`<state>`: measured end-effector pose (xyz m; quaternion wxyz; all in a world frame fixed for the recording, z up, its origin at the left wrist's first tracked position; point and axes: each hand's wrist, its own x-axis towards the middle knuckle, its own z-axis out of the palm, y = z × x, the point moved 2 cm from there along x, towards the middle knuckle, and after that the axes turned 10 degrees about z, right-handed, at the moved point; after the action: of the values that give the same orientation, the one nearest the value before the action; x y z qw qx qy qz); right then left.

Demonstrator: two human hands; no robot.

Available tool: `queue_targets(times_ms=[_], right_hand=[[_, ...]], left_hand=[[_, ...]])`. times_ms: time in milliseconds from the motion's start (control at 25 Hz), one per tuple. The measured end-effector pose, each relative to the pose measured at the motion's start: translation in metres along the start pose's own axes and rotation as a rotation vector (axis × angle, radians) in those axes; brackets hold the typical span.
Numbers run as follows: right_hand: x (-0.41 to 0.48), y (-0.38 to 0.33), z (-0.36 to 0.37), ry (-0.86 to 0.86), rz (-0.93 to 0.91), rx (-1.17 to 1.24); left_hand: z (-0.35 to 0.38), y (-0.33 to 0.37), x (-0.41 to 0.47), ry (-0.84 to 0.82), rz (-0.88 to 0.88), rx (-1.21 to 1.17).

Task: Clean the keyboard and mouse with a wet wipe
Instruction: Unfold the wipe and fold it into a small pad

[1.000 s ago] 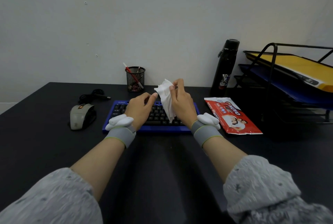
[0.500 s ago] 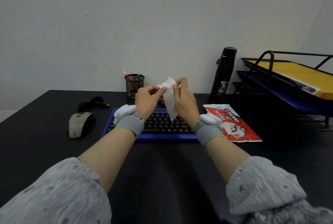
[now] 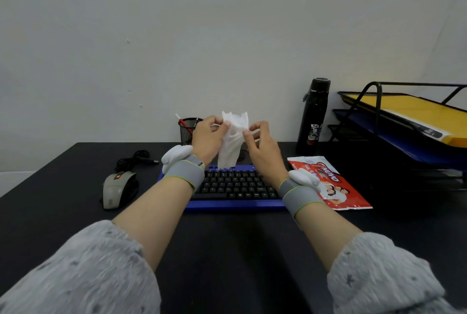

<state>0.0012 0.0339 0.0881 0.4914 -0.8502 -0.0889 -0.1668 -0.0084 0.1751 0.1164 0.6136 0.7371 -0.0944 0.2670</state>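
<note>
Both hands up above the keyboard, pinching one wet wipe between them. left hand grips the wipe's upper left edge with thumb and fingertips, right hand grips the upper right edge the same way. Wipe is white, crumpled, partly unfolded, hanging down in the air; its lower end sits just over the keyboard's far edge in this view, can't tell if it touches

Keyboard: blue frame, black keys, flat on the black desk, centred in front of the person. Nothing on it. mouse is grey, on the desk left of the keyboard, apart from it, untouched. Coiled black cable lies just behind the mouse

Red and white wipe packet lies flat on the desk right of the keyboard, partly hidden by the right wrist. Each wrist has a grey band with a white module on top, left band, right band. Grey sleeves pushed up on both forearms

Along the wall: black mesh pen holder with a red pen behind the left hand, black bottle upright to the right, black tiered paper tray at far right holding yellow and blue folders
</note>
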Motion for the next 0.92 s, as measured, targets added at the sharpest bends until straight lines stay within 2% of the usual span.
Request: queue_targets(times_ms=[240, 480, 920], right_hand=[[-0.005, 0.005, 0.004, -0.06, 0.074, 0.11], [-0.002, -0.002, 0.007, -0.031, 0.118, 0.196], [0.002, -0.001, 0.008, 0.039, 0.191, 0.344]], left_hand=[[-0.009, -0.004, 0.003, 0.041, -0.026, -0.009], [-0.014, -0.006, 0.005, 0.02, -0.043, -0.057], [-0.025, -0.017, 0.005, 0.08, -0.06, -0.014]])
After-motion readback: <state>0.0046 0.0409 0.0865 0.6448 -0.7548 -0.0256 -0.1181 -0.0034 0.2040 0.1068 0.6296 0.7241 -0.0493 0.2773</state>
